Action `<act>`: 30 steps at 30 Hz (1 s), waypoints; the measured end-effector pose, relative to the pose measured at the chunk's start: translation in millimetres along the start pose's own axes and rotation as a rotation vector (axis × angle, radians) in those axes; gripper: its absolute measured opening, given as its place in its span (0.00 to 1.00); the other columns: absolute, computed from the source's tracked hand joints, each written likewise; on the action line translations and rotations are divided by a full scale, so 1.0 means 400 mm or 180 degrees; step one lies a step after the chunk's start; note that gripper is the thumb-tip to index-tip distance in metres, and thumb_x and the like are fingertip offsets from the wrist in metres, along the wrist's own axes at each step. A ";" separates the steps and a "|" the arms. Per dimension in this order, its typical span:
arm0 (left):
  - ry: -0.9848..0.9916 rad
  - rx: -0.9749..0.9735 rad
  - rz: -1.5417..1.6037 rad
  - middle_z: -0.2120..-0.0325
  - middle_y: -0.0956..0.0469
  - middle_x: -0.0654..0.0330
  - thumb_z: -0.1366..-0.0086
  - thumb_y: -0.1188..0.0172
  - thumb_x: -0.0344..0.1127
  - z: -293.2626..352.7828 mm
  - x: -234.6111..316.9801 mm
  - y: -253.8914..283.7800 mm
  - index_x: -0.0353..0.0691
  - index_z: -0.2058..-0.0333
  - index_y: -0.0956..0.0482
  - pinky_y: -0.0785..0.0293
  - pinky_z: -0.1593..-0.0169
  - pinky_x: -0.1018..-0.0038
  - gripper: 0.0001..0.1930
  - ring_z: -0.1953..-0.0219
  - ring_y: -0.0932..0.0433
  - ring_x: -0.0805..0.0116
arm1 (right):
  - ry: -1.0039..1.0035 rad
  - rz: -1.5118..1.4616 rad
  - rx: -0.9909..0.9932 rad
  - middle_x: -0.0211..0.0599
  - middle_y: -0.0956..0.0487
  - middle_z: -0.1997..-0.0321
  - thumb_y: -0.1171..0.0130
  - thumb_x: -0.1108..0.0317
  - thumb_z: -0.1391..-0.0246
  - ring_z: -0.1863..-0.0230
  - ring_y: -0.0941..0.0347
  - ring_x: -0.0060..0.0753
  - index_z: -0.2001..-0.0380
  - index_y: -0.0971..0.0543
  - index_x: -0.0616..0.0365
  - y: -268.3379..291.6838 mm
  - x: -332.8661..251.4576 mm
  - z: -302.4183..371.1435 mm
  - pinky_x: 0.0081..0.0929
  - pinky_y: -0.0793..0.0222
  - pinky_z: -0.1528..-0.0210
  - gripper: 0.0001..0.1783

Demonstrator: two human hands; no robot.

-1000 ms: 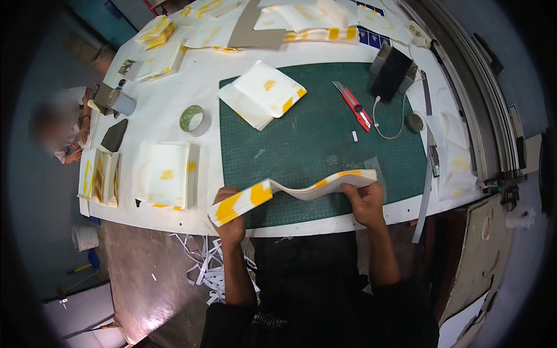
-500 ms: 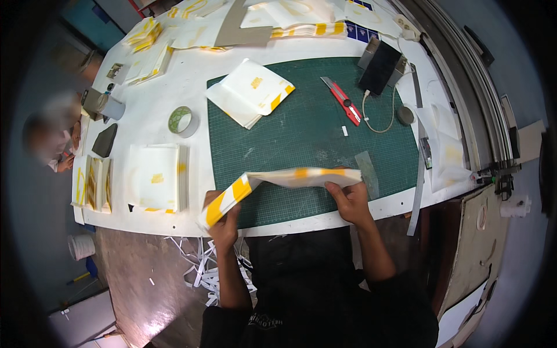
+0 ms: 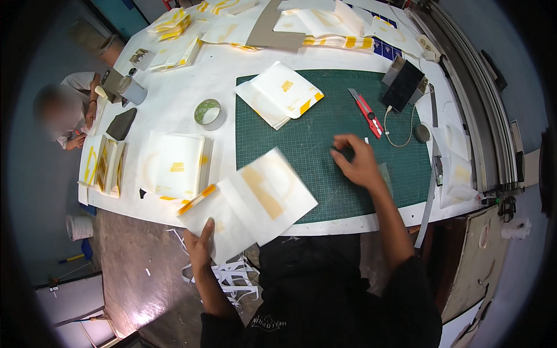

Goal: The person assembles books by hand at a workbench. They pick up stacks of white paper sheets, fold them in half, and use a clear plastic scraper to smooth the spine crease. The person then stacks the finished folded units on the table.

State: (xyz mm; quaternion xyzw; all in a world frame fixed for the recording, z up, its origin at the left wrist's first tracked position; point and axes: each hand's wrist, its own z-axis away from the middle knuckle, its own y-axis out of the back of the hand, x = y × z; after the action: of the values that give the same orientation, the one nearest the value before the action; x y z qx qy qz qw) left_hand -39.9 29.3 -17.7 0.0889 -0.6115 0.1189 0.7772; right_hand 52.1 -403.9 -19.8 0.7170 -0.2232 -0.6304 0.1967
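Observation:
My left hand (image 3: 200, 246) grips the lower left corner of a folded white paper sheet with yellow print (image 3: 264, 194), thumb on top. The sheet is opened out and tilted over the table's near edge and the front of the green cutting mat (image 3: 342, 209). My right hand (image 3: 358, 161) is over the mat, away from the sheet, with thumb and forefinger apart and nothing seen between them. A red utility knife (image 3: 368, 116) lies just beyond it. Another folded printed sheet (image 3: 284, 95) rests at the mat's far left.
A tape roll (image 3: 209, 114) and a stack of folded sheets (image 3: 177, 165) lie left of the mat. A dark phone (image 3: 403, 87) leans on a stand at right, near a metal ruler (image 3: 427, 211). At far left sits another person (image 3: 78, 110). White paper strips (image 3: 232, 278) litter the floor.
My right hand has let go of the sheet and moved forward over the mat. The left hand has lowered and moved left, and the sheet now faces up, opened out. The view has shifted.

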 end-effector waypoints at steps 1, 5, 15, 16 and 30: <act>0.0033 0.0087 -0.0006 0.57 0.17 0.54 0.36 0.32 0.28 0.006 -0.010 0.010 0.26 0.48 0.23 0.24 0.51 0.72 0.19 0.57 0.19 0.67 | 0.0456 0.0520 0.0242 0.43 0.19 0.55 0.35 0.72 0.48 0.49 0.22 0.42 0.49 0.22 0.62 -0.028 -0.003 -0.053 0.40 0.30 0.42 0.22; 0.0075 0.0325 0.0163 0.52 0.20 0.51 0.36 0.34 0.23 0.041 -0.068 0.060 0.26 0.43 0.28 0.24 0.48 0.71 0.23 0.53 0.20 0.65 | 0.1801 0.2021 0.0588 0.44 0.19 0.57 0.34 0.66 0.50 0.49 0.24 0.47 0.52 0.21 0.63 -0.117 -0.001 -0.259 0.43 0.33 0.39 0.21; 0.0199 0.0400 0.0349 0.55 0.19 0.53 0.35 0.36 0.23 0.066 -0.072 0.047 0.24 0.48 0.25 0.25 0.49 0.71 0.18 0.55 0.20 0.67 | 0.2680 0.2702 0.0070 0.44 0.19 0.62 0.44 0.72 0.46 0.54 0.22 0.46 0.67 0.21 0.61 -0.143 0.081 -0.359 0.41 0.27 0.48 0.06; 0.0177 0.0382 0.0366 0.55 0.19 0.53 0.35 0.36 0.24 0.058 -0.074 0.048 0.24 0.48 0.25 0.25 0.49 0.71 0.18 0.56 0.20 0.67 | 0.2629 0.2487 0.0138 0.45 0.18 0.62 0.43 0.72 0.47 0.52 0.21 0.47 0.67 0.21 0.61 -0.138 0.082 -0.357 0.42 0.26 0.49 0.05; 0.0110 -0.0067 0.0225 0.55 0.18 0.54 0.34 0.34 0.28 -0.010 -0.062 -0.080 0.25 0.48 0.23 0.24 0.51 0.72 0.18 0.57 0.20 0.69 | 0.1096 0.0268 0.1833 0.31 0.18 0.74 0.40 0.60 0.33 0.70 0.26 0.16 0.59 0.16 0.62 0.361 -0.255 -0.335 0.24 0.30 0.68 0.15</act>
State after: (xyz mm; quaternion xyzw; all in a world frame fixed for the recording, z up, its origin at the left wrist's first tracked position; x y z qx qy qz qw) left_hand -32.2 -1.8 -42.4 0.0570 -0.6020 0.1413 0.7838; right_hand 163.9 -464.7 162.0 0.8292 -0.3851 -0.4025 0.0467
